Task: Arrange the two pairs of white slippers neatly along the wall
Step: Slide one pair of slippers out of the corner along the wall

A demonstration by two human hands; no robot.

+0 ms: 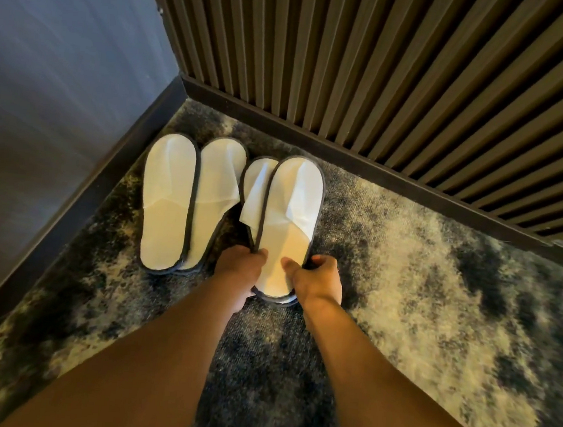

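Observation:
Two pairs of white slippers with dark trim lie on the carpet in the corner. The left pair (pixel 185 200) sits flat, its two slippers overlapping slightly, toes toward the slatted wall. In the right pair, the upper slipper (pixel 289 221) rests on top of the lower slipper (pixel 254 186), which peeks out at its left. My left hand (pixel 242 271) grips the heel end of the right pair from the left. My right hand (pixel 318 279) grips the same heel end from the right, thumb on the sole.
A dark slatted wall (pixel 407 70) with a dark baseboard (pixel 363 168) runs along the back. A blue-grey wall (pixel 51 88) closes the left side. The mottled dark and cream carpet (pixel 437 297) stretches to the right.

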